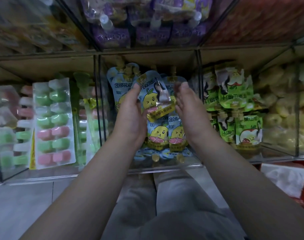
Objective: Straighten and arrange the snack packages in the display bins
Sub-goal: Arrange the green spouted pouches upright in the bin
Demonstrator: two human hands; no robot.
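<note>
Both my hands reach into the middle clear bin point(165, 166), which holds several light-blue spout pouches printed with a yellow fruit cartoon. One blue pouch point(153, 97) stands tilted between my palms. My left hand point(130, 111) presses on its left side, thumb at its upper edge. My right hand point(187, 104) is flat against its right side, fingers straight and slightly blurred. Two more blue pouches point(166, 134) stand upright side by side just below it. Others lie behind and underneath.
The bin on the left holds blister packs of green and pink jelly cups point(53, 122). To the right stand green spout pouches point(234, 90), then yellow snacks point(284, 108). Purple pouches point(147, 19) fill the bin above. My grey-trousered legs point(165, 205) are below.
</note>
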